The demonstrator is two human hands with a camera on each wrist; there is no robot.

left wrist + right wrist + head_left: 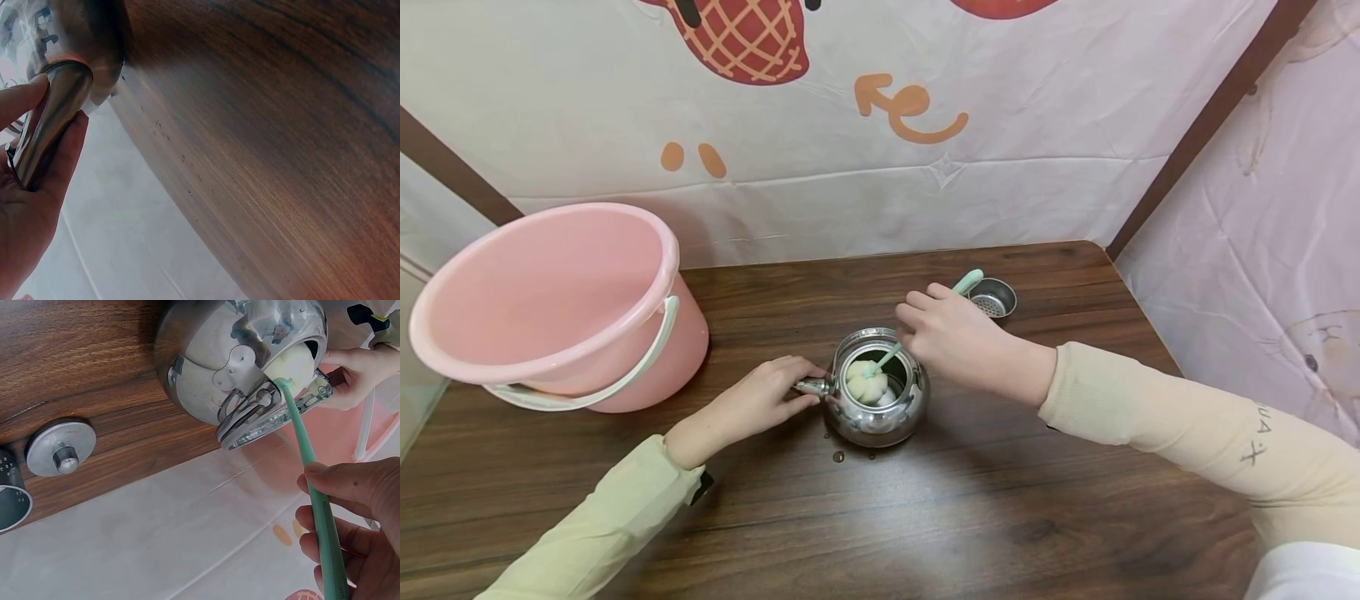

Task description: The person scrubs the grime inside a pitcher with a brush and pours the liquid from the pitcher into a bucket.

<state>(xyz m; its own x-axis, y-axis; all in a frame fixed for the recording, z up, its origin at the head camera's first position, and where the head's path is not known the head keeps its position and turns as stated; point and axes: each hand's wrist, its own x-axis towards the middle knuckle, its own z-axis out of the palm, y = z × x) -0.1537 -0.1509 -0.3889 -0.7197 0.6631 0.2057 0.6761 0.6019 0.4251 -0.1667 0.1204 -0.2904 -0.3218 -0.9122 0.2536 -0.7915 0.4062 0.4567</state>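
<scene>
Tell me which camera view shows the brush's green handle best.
The right wrist view. It shows the green handle close up and mostly uncovered, running from the kettle past the right hand to the frame's edge. The head view shows both ends, with the hand hiding the middle. The left wrist view lacks it.

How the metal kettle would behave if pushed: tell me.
The kettle would likely slide before tipping, its body being low and round. Its polished metal looks stiff and perhaps slippery. The left hand gripping its spout may steady it.
</scene>
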